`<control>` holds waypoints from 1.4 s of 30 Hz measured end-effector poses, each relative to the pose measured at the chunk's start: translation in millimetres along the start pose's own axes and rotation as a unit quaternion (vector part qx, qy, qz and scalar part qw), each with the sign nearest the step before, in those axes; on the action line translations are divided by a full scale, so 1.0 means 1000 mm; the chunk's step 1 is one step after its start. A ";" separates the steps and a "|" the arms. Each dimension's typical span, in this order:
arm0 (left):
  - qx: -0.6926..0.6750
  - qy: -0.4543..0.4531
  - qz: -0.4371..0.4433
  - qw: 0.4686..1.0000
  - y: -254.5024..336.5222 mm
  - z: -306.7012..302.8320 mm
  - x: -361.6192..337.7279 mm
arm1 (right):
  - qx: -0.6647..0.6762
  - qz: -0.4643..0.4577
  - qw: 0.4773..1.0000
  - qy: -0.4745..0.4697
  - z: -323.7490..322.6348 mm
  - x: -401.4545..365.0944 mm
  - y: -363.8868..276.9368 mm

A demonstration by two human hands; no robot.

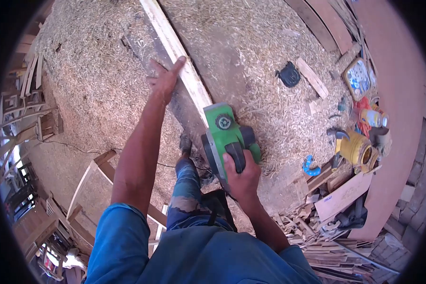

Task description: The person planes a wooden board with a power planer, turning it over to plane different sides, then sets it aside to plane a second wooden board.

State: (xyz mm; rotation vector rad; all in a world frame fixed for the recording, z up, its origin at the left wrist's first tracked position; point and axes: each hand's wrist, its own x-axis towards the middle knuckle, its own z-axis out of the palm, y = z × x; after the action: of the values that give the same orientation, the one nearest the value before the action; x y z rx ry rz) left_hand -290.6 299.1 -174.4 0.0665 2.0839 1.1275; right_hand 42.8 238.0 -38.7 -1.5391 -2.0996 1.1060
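My right hand (244, 181) is wrapped round the black rear handle of a green electric planer (218, 112). The planer rests on the near end of a long, pale wooden board (194, 84), and its body hides that end. Farther along the board, my left hand (164, 81) has its fingers spread. Its thumb lies on the board's upper face, while the other fingers point out past the left edge.
Wood shavings (94, 61) cover the ground. At the right are a black object (288, 75), a wood offcut (312, 78), a yellow container (356, 149) and a blue curved piece (309, 166). Scrap wood (298, 222) is piled lower right. A wooden frame (83, 184) stands left, near a cable (71, 146).
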 end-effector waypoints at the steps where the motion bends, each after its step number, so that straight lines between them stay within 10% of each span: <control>1: -0.003 -0.005 -0.005 1.000 0.003 -0.001 -0.004 | 0.003 -0.002 1.000 0.003 0.006 0.010 -0.008; 13: -0.262 -0.065 0.036 0.962 -0.034 -0.004 0.022 | -0.008 -0.072 0.997 0.032 0.068 0.131 -0.096; 23: -0.219 -0.026 0.061 0.974 -0.028 -0.001 0.017 | 0.010 -0.114 0.993 -0.007 0.131 0.264 -0.173; 36: -0.152 -0.079 0.029 0.985 -0.002 -0.011 -0.010 | 0.047 0.040 0.998 -0.025 -0.064 -0.125 0.083; 42: -0.144 -0.085 0.018 0.986 0.003 -0.012 -0.007 | 0.038 0.060 0.997 -0.028 -0.067 -0.127 0.096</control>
State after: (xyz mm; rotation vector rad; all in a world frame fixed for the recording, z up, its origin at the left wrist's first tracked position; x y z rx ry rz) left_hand -294.6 290.3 -164.0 0.0587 1.7587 1.3853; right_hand 197.5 161.0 -42.1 -1.6347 -1.9980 1.2695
